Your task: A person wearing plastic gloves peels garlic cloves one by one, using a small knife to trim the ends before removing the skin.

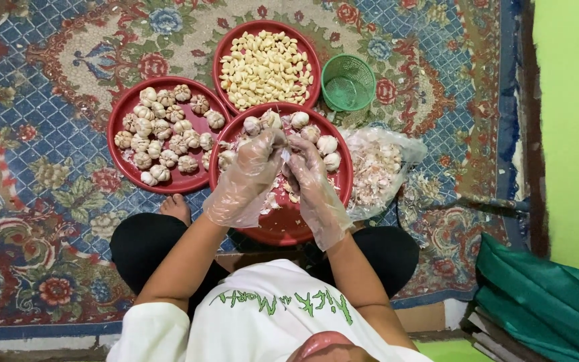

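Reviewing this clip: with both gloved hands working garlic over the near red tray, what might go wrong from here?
1. The loose plastic glove on the left hand and right hand may slip or tear on the garlic piece between them.
2. Papery skins may drift off the near tray onto the carpet, as some already lie beside the skin-filled bag.

glossy red tray (289,231), woven carpet (55,201) — matt
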